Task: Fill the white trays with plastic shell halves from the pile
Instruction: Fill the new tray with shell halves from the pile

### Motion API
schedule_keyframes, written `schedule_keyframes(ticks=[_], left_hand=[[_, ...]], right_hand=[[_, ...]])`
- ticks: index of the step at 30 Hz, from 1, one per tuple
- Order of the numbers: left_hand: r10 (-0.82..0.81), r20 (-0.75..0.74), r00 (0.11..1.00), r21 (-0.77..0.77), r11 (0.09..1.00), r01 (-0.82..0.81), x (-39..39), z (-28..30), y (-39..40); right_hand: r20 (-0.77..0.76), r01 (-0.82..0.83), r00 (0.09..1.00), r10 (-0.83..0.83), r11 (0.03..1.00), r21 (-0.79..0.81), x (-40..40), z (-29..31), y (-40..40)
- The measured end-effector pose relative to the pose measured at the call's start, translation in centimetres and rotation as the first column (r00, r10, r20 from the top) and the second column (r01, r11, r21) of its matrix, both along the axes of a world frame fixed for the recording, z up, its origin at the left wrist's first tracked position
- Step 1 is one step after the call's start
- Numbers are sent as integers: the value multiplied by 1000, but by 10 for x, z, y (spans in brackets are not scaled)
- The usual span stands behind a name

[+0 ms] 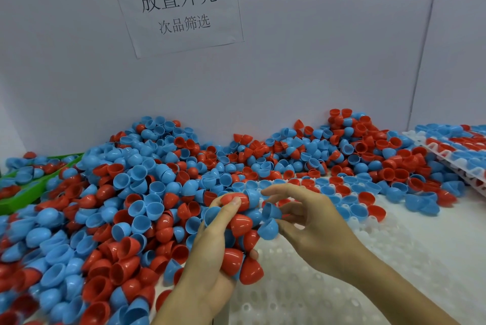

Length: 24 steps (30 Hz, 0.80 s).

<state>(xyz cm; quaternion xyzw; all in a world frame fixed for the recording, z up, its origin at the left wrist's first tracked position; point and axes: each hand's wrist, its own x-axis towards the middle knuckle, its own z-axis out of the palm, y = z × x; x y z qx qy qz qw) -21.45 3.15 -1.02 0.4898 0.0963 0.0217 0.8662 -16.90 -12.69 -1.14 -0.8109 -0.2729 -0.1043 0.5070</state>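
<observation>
Where the counter meets the far-left edge, we see a green tray [15,202] holding a few red and blue shells, and just right of it the big pile of shell halves [126,193] banked against the grey wall, under a paper sign [176,6]. Near centre, our left hand [210,259] has its grip curled round a clutch of red and blue halves [239,243], thumb pressed on top. Our right hand [315,224] pinches a blue half [271,210] in its fingertips, another blue half touching below. Beneath lies the white tray [328,285], its far rows filled. At far right, filled trays [462,151] sit stacked.
</observation>
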Motion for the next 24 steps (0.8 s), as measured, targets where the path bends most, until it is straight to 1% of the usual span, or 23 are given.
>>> schedule_keyframes(ticks=[2,5,7,9,12,14,16,18,20,22,24], left_hand=[[-6,-26,1000,-51,999,5,0,1,0],[-26,-21,999,-86,996,24,-1,4,2],[-22,-27,999,-93,996,19,-1,4,5],[-19,-38,999,-92,996,16,-1,5,6],[-10,-45,999,-95,995,6,-1,6,5],[-8,-38,999,-88,996,4,-1,6,5],[-7,-35,999,-83,997,4,-2,7,4],[-17,-37,999,-81,997,14,-2,7,4],[-22,-41,999,-81,997,19,-2,7,5],[-22,-43,999,-81,997,19,-2,7,5],[-24,-46,999,-83,996,20,-2,7,6]], right_hand=[[15,-19,1000,19,1000,-1,0,0,-1],[37,-25,999,25,1000,-16,2,0,-4],[53,27,998,-23,998,-57,5,0,-7],[51,111,993,-107,990,-92,9,1,-10],[28,191,982,-189,976,-103,14,3,-15],[-47,164,985,-166,986,-43,14,8,-18],[-164,120,980,-114,992,32,12,13,-20],[-213,121,971,-108,991,50,13,15,-21],[-172,147,974,-150,989,-34,13,16,-22],[-67,165,981,-181,967,-192,12,15,-25],[19,147,988,-150,918,-367,10,12,-26]])
